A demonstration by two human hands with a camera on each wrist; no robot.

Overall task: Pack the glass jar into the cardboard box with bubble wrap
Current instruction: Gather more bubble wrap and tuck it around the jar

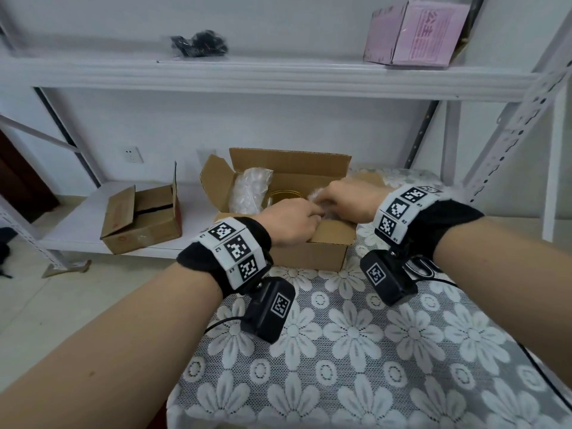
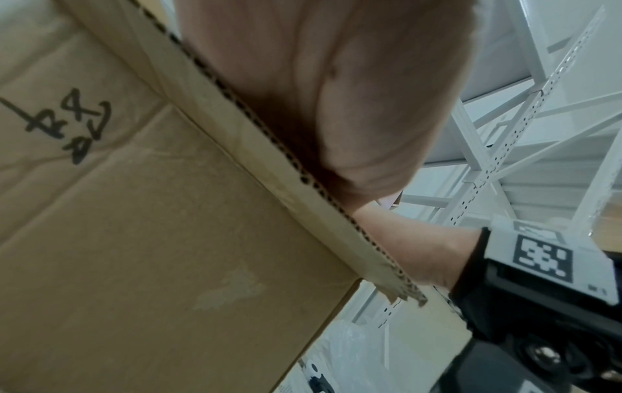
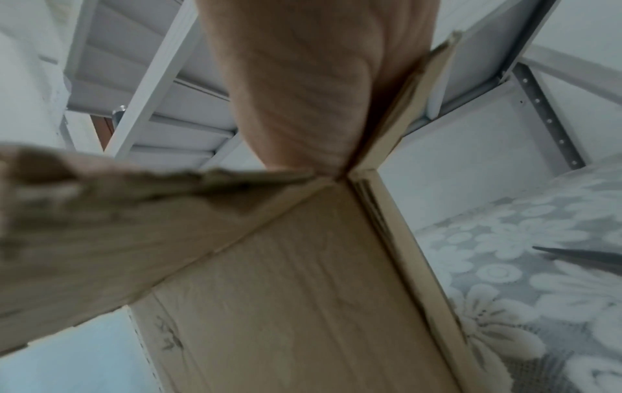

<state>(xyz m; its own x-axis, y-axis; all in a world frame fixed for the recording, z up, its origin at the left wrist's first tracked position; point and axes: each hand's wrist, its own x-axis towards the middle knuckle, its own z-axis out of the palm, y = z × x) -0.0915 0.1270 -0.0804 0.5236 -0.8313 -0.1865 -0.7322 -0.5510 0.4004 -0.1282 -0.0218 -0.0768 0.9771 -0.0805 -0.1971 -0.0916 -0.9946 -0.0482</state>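
Lace-clothed table [image 1: 356,351] bears corrugated cardboard box [image 1: 309,252]; left hand [image 1: 289,222] and right hand [image 1: 353,201] pinch crinkly bubble wrap [image 1: 318,201] inside.

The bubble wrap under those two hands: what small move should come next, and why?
Probably press the bubble wrap down beside the glass jar. Both hands are bunching it inside the open cardboard box, with another wad already at the left.

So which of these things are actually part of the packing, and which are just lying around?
Part of the job:
- open cardboard box
- glass jar inside it
- bubble wrap
- left hand, right hand, both working in the box

Lying about:
- smaller brown box
- pink box
- black bundle
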